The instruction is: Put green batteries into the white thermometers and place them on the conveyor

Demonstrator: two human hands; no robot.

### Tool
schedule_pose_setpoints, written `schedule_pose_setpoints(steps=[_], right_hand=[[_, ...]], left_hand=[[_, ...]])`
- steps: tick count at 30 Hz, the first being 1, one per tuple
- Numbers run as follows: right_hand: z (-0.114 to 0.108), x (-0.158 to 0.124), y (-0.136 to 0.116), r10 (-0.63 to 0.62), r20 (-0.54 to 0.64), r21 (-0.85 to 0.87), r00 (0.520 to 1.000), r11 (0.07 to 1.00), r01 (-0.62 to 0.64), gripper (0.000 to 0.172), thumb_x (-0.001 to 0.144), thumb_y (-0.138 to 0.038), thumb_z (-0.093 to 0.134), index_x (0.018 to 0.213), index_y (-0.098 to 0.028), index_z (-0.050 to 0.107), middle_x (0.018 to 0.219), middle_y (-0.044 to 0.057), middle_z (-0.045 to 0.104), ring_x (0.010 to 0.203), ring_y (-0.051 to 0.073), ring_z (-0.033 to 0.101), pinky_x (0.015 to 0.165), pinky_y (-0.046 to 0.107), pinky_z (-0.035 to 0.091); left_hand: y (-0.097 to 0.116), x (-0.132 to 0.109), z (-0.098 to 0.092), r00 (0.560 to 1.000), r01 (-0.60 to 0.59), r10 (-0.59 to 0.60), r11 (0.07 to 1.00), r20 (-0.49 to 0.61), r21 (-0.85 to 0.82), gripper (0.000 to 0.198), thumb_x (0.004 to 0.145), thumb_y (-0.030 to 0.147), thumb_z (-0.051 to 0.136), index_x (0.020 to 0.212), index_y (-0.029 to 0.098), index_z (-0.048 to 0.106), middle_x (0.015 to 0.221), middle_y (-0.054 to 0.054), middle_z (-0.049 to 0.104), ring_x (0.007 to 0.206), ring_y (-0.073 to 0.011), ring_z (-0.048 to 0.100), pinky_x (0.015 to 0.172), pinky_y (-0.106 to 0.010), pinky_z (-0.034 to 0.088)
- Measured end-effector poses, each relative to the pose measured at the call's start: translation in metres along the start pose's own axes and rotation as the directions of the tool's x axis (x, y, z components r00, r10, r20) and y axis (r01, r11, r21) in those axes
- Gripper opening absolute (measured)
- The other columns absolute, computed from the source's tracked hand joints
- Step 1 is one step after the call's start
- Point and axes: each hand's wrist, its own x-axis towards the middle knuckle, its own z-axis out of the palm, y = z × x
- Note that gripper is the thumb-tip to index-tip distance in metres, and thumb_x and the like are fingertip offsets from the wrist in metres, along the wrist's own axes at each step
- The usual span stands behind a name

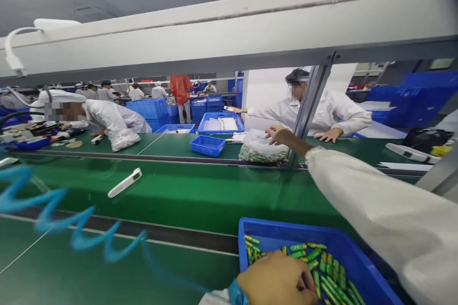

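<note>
My left hand (277, 280), with a blue strap at its wrist, is down in a blue bin (286, 226) of loose green and yellow batteries (331, 267). Its fingers curl toward the batteries, and whatever they hold is hidden under the hand. Across the conveyor, my right hand (278, 135) reaches over a clear plastic bag (263, 145) packed with more batteries. The fingers are stretched and slightly apart at the top of the bag. Whether they touch the plastic, I cannot tell.
A white thermometer-like device (125, 183) lies on the green belt (186, 195). A small blue tray (207, 145) stands left of the bag. A blue coiled cord (82, 233) crosses at left; a metal post (310, 105) rises beside the bag. Co-workers (286, 109) sit opposite.
</note>
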Motion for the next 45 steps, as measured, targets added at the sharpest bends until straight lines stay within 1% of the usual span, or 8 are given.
schedule_pose_setpoints(steps=[5,9,14,23,28,32,40,45], right_hand=[[0.034,-0.077,-0.039,-0.059,0.203,-0.148,0.977,0.985,0.09,0.015,0.091,-0.027,0.061,0.085,-0.016,0.069,0.07,0.002,0.069,0.048,0.013,0.058,0.054,0.027,0.044],[0.033,-0.176,-0.044,-0.334,0.385,-0.157,0.86,0.895,0.418,0.028,0.093,-0.045,0.049,0.091,-0.025,0.069,0.078,0.003,0.074,0.058,0.02,0.066,0.055,0.03,0.047],[0.004,-0.241,0.0,-0.251,0.242,-0.215,0.937,0.928,0.304,0.037,0.09,-0.054,0.042,0.098,-0.027,0.067,0.082,0.008,0.074,0.07,0.028,0.069,0.059,0.036,0.051],[0.002,-0.272,0.053,0.008,-0.025,0.141,1.0,0.99,-0.004,0.033,0.088,-0.049,0.055,0.108,-0.023,0.06,0.112,0.009,0.07,0.101,0.026,0.067,0.095,0.046,0.052],[0.01,-0.281,0.031,0.172,0.342,0.621,0.924,0.697,-0.359,0.026,0.082,-0.035,0.069,0.102,-0.02,0.065,0.098,0.008,0.073,0.088,0.023,0.072,0.094,0.043,0.056],[0.008,-0.289,0.009,0.063,0.51,0.72,0.858,0.514,-0.466,0.031,0.08,-0.022,0.073,0.111,-0.019,0.069,0.113,0.008,0.072,0.103,0.022,0.07,0.106,0.039,0.049],[0.009,-0.286,0.028,0.13,0.51,0.7,0.85,0.512,-0.499,0.025,0.081,-0.039,0.076,0.095,-0.017,0.077,0.097,0.009,0.075,0.092,0.021,0.072,0.101,0.037,0.054],[0.013,-0.28,0.055,0.219,0.525,0.615,0.822,0.569,-0.545,0.029,0.072,-0.038,0.084,0.092,-0.018,0.078,0.098,0.011,0.076,0.094,0.025,0.072,0.093,0.032,0.06]], left_hand=[[-0.005,0.012,-0.003,0.961,-0.244,0.241,0.97,0.136,0.007,0.027,0.068,0.026,0.077,0.091,0.024,0.064,0.092,0.0,0.068,0.094,-0.0257,0.066,0.083,-0.033,0.049],[-0.01,0.017,-0.002,0.945,-0.293,0.307,0.947,0.109,-0.131,0.025,0.077,0.022,0.071,0.101,0.02,0.064,0.108,-0.002,0.066,0.079,-0.0185,0.069,0.082,-0.03,0.053],[-0.004,0.011,-0.002,0.96,-0.253,0.276,0.928,0.046,-0.274,0.027,0.081,0.018,0.065,0.108,0.019,0.068,0.109,-0.006,0.068,0.065,-0.0148,0.067,0.072,-0.03,0.058],[0.008,0.008,-0.017,0.922,-0.374,0.161,0.602,-0.352,-0.705,0.029,0.084,0.022,0.066,0.113,0.014,0.065,0.117,-0.013,0.068,0.108,-0.024,0.066,0.088,-0.036,0.057],[0.015,-0.001,-0.025,0.789,-0.569,0.228,0.622,-0.57,-0.538,0.022,0.088,0.03,0.064,0.106,0.016,0.063,0.114,-0.011,0.068,0.112,-0.0215,0.065,0.096,-0.033,0.052],[0.018,-0.005,-0.025,0.792,-0.553,0.195,0.631,-0.579,-0.544,0.022,0.086,0.028,0.066,0.103,0.016,0.06,0.114,-0.012,0.069,0.108,-0.0216,0.067,0.094,-0.033,0.054],[0.021,-0.012,-0.028,0.821,-0.466,0.218,0.79,-0.528,-0.398,0.023,0.091,0.036,0.06,0.095,0.014,0.064,0.101,-0.009,0.073,0.092,-0.0199,0.07,0.081,-0.028,0.055],[0.019,-0.015,-0.062,0.815,-0.467,0.39,0.88,-0.428,-0.087,0.029,0.096,0.038,0.049,0.109,0.018,0.065,0.109,-0.005,0.071,0.102,-0.0168,0.067,0.089,-0.024,0.052]])
